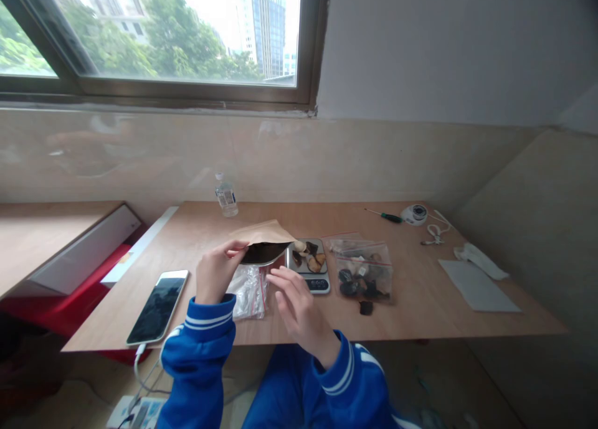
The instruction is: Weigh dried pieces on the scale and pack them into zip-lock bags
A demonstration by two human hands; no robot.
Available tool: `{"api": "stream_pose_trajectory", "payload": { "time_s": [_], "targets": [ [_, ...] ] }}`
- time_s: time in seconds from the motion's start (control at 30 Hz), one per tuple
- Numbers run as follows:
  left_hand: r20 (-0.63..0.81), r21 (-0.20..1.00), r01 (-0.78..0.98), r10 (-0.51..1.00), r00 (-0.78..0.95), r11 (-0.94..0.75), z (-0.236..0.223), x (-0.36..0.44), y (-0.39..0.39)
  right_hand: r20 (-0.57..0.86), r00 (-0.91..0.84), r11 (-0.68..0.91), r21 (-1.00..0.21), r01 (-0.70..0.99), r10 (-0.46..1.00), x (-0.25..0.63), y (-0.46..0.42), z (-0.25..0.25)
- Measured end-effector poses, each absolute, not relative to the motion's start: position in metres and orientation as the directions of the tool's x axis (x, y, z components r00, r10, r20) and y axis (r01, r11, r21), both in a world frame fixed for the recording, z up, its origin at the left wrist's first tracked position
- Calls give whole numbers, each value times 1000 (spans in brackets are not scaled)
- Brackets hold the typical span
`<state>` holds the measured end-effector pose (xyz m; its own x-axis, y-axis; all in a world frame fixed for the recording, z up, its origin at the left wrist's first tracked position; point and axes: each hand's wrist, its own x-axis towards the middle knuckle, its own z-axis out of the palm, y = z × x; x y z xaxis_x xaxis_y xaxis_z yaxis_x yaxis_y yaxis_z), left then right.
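My left hand (218,270) pinches the near left edge of a brown kraft paper bag (265,231), its dark mouth gaping toward me. Just below the bag's right side is my right hand (301,307), palm turned inward, fingers stretched and holding nothing. Behind it stands a small kitchen scale (319,284), partly hidden by the bag, with several brown and pale dried pieces (316,262) on its platform. Clear zip bags (250,295) lie under the paper bag. To the right of the scale, a zip bag (369,270) contains dark chunks; one dark piece (366,308) lies outside it.
A phone (157,307) with a cable lies at the front left. A clear bottle (227,195) stands near the wall. At the back right are a screwdriver (391,218) and a white dome camera (414,214). White paper (479,286) lies on the right.
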<state>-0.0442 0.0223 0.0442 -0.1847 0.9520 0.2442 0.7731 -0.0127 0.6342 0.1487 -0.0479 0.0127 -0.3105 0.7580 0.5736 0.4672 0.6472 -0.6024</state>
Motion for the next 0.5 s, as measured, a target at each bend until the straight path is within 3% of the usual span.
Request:
{"api": "stream_pose_trajectory", "payload": {
  "time_s": [0.17, 0.3, 0.37, 0.5],
  "targets": [
    [296, 661, 749, 930, -219, -34, 34, -44, 12, 539, -345, 614, -470, 634, 769, 112, -23, 11],
    [346, 730, 680, 894, -284, -66, 27, -35, 10, 305, -378, 477, -394, 785, 874, 96, 4, 1],
    [359, 742, 667, 880, -312, -67, 23, -29, 6, 233, -358, 426, -428, 797, 904, 87, 26, -1],
    [367, 753, 656, 863, -347, -56, 19, -20, -1, 278, -346, 443, -532, 722, 896, 64, 72, -6]
  ]
}}
